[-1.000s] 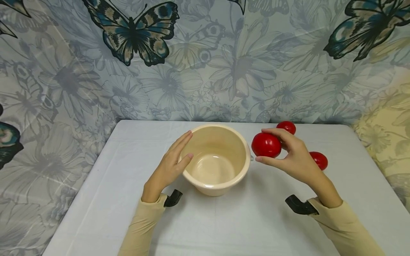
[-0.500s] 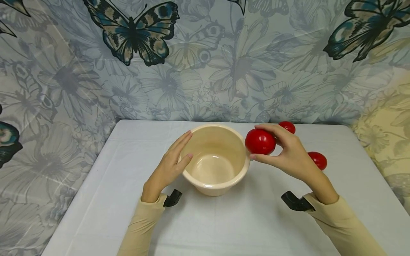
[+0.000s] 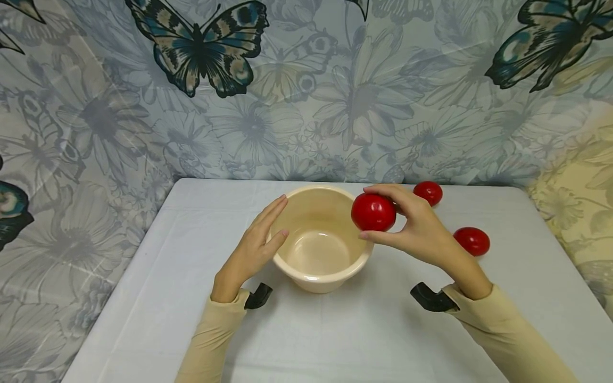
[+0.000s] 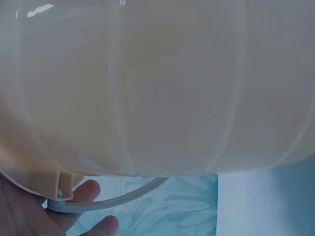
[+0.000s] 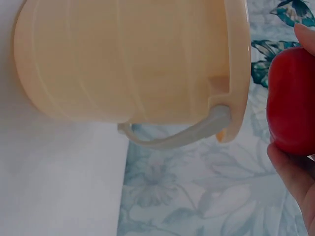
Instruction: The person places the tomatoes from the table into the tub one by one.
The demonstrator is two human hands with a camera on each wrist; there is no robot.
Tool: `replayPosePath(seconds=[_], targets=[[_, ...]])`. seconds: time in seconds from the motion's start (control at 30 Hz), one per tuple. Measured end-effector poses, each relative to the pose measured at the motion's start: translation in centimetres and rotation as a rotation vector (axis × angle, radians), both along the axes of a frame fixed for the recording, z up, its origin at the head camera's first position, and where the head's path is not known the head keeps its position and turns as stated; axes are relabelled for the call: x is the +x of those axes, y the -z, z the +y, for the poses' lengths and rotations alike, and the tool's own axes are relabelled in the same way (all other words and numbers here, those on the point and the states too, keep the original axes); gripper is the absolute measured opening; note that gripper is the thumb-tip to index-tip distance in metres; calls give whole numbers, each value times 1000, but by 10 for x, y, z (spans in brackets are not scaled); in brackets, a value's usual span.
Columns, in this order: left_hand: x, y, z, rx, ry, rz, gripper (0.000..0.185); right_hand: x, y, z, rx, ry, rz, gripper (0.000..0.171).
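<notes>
A cream plastic bucket (image 3: 320, 268) stands mid-table, empty, its outer wall filling the left wrist view (image 4: 157, 88) and showing with its grey handle in the right wrist view (image 5: 128, 64). My left hand (image 3: 258, 239) rests flat against the bucket's left side, fingers straight. My right hand (image 3: 407, 226) holds a red tomato (image 3: 373, 212) between fingers and thumb, just over the bucket's right rim. The same tomato (image 5: 291, 101) appears at the right edge of the right wrist view.
Two more red tomatoes lie on the white table (image 3: 335, 330): one (image 3: 428, 192) at the back, one (image 3: 472, 240) to the right of my right hand. A butterfly-and-flower curtain (image 3: 306, 90) hangs close behind the table.
My right hand has carried the tomato leftward, from beside the bucket to over its right rim. The left hand and bucket have stayed put.
</notes>
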State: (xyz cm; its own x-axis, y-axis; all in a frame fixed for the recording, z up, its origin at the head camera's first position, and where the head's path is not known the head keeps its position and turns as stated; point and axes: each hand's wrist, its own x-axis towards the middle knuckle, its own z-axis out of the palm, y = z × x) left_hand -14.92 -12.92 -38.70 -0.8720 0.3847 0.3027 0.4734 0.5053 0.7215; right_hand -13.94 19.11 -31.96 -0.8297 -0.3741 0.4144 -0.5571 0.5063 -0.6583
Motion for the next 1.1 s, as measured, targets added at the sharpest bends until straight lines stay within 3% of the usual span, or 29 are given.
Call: replayPosePath(seconds=[0.6, 1.1], targets=[[-1, 1, 0, 3, 10, 4, 61, -7, 3, -21, 42, -105, -3, 71], [-1, 1, -1, 4, 1, -11, 61, -13, 5, -40, 62, -200, -78, 72]])
